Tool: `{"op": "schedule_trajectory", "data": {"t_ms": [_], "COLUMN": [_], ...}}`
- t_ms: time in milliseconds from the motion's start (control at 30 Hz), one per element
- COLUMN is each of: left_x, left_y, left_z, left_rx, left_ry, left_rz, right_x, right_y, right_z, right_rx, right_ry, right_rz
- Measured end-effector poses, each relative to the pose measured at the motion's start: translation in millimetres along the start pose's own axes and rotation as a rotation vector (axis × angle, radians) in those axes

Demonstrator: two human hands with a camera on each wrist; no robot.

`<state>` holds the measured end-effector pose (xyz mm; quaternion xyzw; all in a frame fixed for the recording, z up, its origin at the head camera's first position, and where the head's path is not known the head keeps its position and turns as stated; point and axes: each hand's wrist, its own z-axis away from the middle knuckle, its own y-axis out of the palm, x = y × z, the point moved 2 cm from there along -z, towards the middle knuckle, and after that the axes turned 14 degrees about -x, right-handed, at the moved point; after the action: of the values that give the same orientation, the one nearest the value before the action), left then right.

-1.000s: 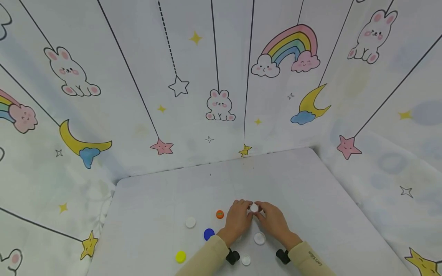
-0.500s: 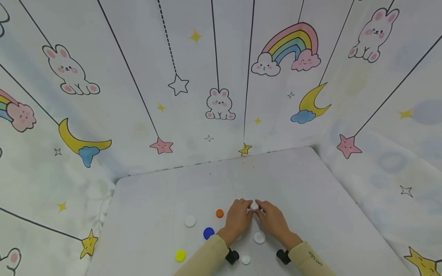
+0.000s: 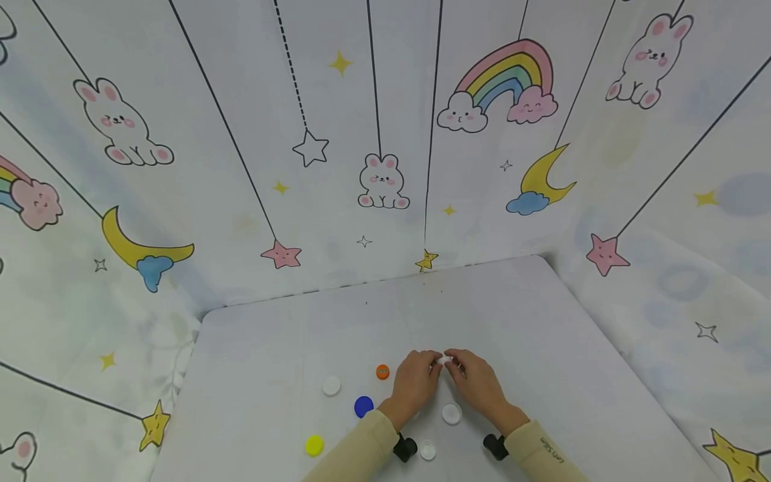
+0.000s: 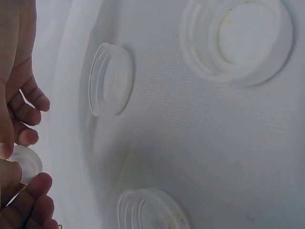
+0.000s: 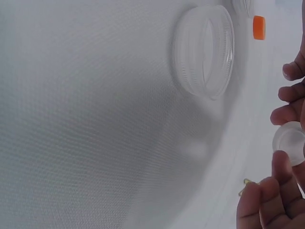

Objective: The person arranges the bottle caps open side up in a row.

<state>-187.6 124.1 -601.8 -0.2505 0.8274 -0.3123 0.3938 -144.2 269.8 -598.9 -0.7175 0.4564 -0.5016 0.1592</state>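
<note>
A small white bottle cap (image 3: 444,359) is held up between both hands over the middle of the table. My left hand (image 3: 417,378) pinches it from one side with thumb and fingertips. From the other side my right hand (image 3: 478,385) grips it too. The left wrist view shows the cap (image 4: 31,164) as round and translucent at the fingertips, and the right wrist view shows part of its hollow inside (image 5: 291,142). Between the forearms lie a white cap (image 3: 452,414) and a smaller white cap (image 3: 427,450).
Left of the hands lie an orange cap (image 3: 382,371), a blue cap (image 3: 363,406) partly behind the left wrist, a white cap (image 3: 332,385) and a yellow cap (image 3: 314,445). Patterned cloth walls (image 3: 337,221) border the white table (image 3: 271,348).
The cap has been tilted between the fingers: its round face showed earlier, now it appears thin and nearly edge-on. Both hands stay in about the same place.
</note>
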Motion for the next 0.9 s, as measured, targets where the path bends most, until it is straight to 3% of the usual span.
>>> {"op": "schedule_trajectory", "data": {"t_ms": [200, 567, 700, 900], "left_x": [-0.8, 2.2, 3.3, 4.7], "left_y": [-2.6, -3.6, -2.9, -2.6], "left_z": [-0.2, -4.3, -5.1, -5.2], "left_rx": [0.006, 0.061, 0.063, 0.055], "left_ry": [-0.052, -0.319, -0.337, -0.279], "left_rz": [0.045, 0.256, 0.286, 0.297], "right_x": [0.7, 2.7, 2.0, -0.4], "right_y": [0.1, 2.3, 2.8, 2.0], "right_z": [1.8, 4.2, 3.1, 0.9], "right_rx": [-0.012, -0.071, -0.059, -0.088], "right_ry": [-0.035, -0.17, -0.178, -0.242], "right_rz": [-0.036, -0.049, -0.025, -0.011]}}
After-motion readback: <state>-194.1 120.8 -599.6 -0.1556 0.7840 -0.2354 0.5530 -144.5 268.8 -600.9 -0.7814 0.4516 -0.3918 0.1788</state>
